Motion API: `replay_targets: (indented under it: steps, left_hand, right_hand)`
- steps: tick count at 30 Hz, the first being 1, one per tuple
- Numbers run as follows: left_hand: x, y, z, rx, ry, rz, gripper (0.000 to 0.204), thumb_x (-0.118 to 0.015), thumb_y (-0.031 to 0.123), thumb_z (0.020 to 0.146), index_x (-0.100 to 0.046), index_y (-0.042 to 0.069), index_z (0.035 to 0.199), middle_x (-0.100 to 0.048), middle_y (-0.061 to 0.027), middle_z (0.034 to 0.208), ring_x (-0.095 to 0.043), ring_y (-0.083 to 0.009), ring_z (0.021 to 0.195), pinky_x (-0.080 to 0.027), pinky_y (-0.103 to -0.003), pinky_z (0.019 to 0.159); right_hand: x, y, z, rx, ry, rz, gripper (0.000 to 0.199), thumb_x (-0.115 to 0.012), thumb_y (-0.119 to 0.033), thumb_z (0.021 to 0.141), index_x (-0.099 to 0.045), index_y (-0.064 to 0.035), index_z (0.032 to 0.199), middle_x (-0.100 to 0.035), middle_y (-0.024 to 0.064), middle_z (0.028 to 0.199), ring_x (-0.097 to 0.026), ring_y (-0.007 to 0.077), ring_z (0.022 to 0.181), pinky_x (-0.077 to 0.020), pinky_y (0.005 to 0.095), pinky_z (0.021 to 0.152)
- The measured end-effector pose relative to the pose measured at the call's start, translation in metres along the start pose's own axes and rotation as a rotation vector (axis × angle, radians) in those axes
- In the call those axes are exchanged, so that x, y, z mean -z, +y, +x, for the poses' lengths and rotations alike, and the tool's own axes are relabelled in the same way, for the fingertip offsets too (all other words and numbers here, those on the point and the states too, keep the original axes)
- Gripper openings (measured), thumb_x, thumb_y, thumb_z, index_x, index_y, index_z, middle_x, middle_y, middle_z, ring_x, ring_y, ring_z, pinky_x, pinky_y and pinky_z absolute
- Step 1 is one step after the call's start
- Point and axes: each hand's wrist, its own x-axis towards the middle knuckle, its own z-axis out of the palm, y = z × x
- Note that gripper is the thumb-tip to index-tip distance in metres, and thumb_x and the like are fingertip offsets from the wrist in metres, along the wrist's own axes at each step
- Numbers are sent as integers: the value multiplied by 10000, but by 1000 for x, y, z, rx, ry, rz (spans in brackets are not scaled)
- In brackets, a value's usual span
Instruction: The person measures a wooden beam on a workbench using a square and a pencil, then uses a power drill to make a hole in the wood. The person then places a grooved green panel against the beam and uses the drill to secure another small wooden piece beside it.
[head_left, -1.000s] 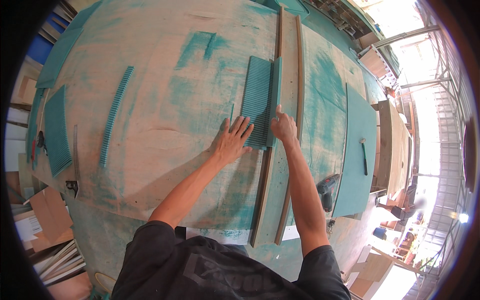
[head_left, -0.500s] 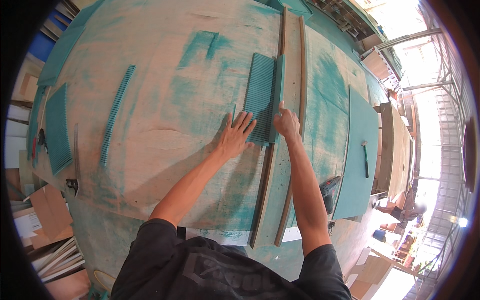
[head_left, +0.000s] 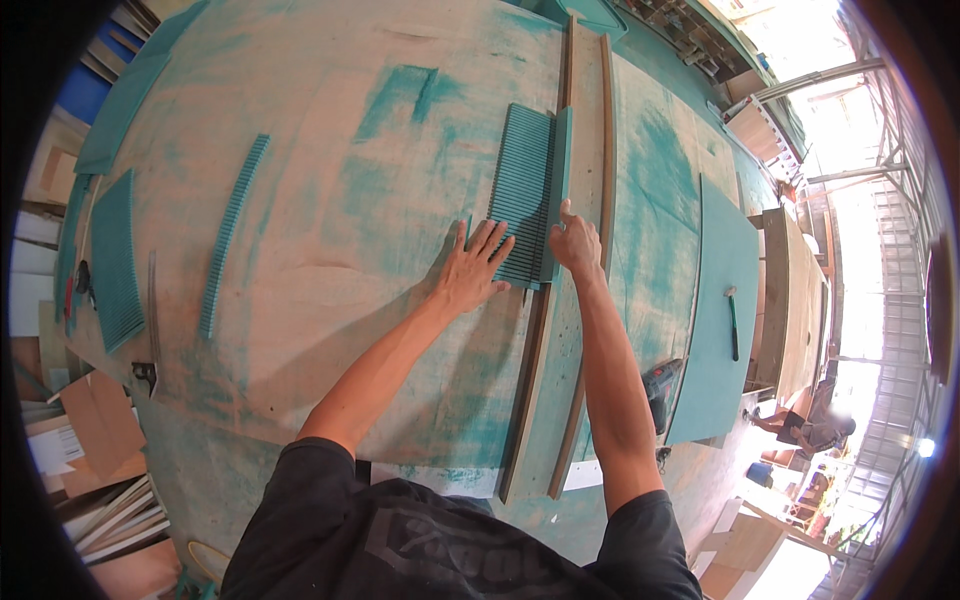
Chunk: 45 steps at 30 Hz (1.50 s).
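nearest is the person's black shirt (head_left: 450, 545), with both bare forearms reaching out over a wide wooden surface (head_left: 330, 250) smeared with teal paint. the left hand (head_left: 474, 272) lies palm down, its fingers spread, over the near left part of a ribbed teal panel (head_left: 523, 165) and the bare wood beside it. the right hand (head_left: 576, 243) rests at a plain teal strip (head_left: 562, 175); the index finger points forward along it and the other fingers are curled in, but whether they pinch the strip i cannot tell. the panel lies flat in front of the person, its ribs running crosswise, with the strip along its right edge. just to the right is a long board (head_left: 588, 110) with a narrow wooden rail along each side; the strip hides part of the left rail.

a drill (head_left: 661, 385) lies beyond the right forearm, partly covered by it. next to that is a flat teal sheet (head_left: 718, 240) with a hammer (head_left: 734, 325) on it. well off to the left are a notched teal bar (head_left: 232, 235), a saw (head_left: 147, 376) and another ribbed teal piece (head_left: 115, 260). farther off, at the right, stand a wooden box (head_left: 795, 320) and another person (head_left: 818, 433), small and blurred.
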Motion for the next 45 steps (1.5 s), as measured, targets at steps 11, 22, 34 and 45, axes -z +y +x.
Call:
replay_targets:
  steps: [11, 22, 34, 45]
  left_hand:
    - [21, -44, 68, 82, -141, 149, 858, -425, 657, 1026, -164, 164, 1678, -87, -93, 1753, -61, -283, 1616, -52, -678, 1261]
    - [44, -94, 88, 392, -187, 70, 853, -529, 504, 1029, -147, 102, 1676, -31, -136, 1753, -11, -326, 1616, -24, -680, 1256]
    - [9, -44, 220, 447, 86, -745, 274, -719, 108, 795, -744, -71, 1000, -738, -272, 1080, -737, -402, 995, -604, -438, 888]
    - [-8, -52, 319, 647, 157, -785, 167, -747, 77, 776, -751, -56, 878, -738, -290, 923, -739, -420, 946, -616, -442, 839]
  right_hand:
    - [-2, 1, 4, 2, 37, 61, 637, -568, -194, 926, -485, -135, 1555, -742, 239, 1067, -699, 429, 1025, -554, 530, 910]
    - [-4, 7, 12, 35, 23, 8, 647, -562, -199, 934, -454, -92, 1563, -737, 255, 1002, -713, 446, 949, -577, 529, 829]
    - [0, 0, 25, 38, 30, 5, 651, -583, -211, 939, -443, -100, 1565, -734, 245, 993, -715, 446, 945, -577, 536, 825]
    - [20, 12, 108, 76, 178, 16, 641, -594, -202, 939, -466, -95, 1557, -743, 246, 1003, -717, 435, 951, -568, 529, 845]
